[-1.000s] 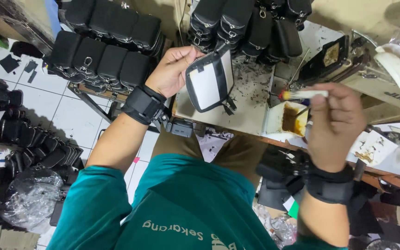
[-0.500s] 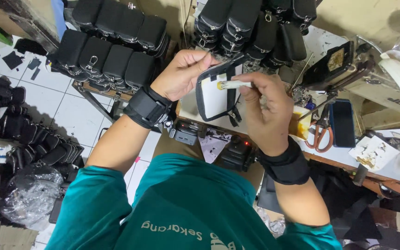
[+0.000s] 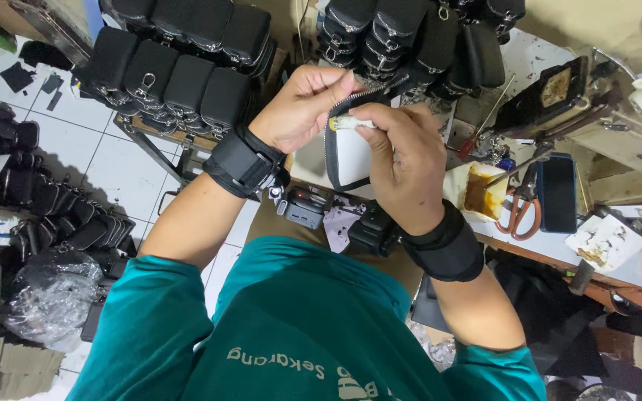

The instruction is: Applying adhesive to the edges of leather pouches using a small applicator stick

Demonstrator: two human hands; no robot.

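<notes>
We're looking down on the counter (image 3: 633, 260), crowded with work. Stacks of finished black pouches (image 3: 180, 67) sit beyond and to the left of the grip, more of them (image 3: 425, 37) straight beyond it. Just right of the grip lies a white glue tray (image 3: 481, 193) with brown smears, and further right orange-handled scissors (image 3: 518, 212) beside a dark phone (image 3: 557, 191).

Now the middle: the left hand (image 3: 302, 108) pinches the unfinished pouch (image 3: 351, 152) at its upper edge, fingers pressed together on the zipper rim, holding it up above the counter. Its pale inner face is turned to us, its long axis running away from us, with the zipper curving along the left side.

The right hand (image 3: 403, 160) sits just right of the pouch, touching it, thumb and forefinger pinching a small white brush (image 3: 351, 123) whose tip meets the pouch's top corner, right by the left fingers. Both hands are on the pouch, and the right one carries the tool.
</notes>
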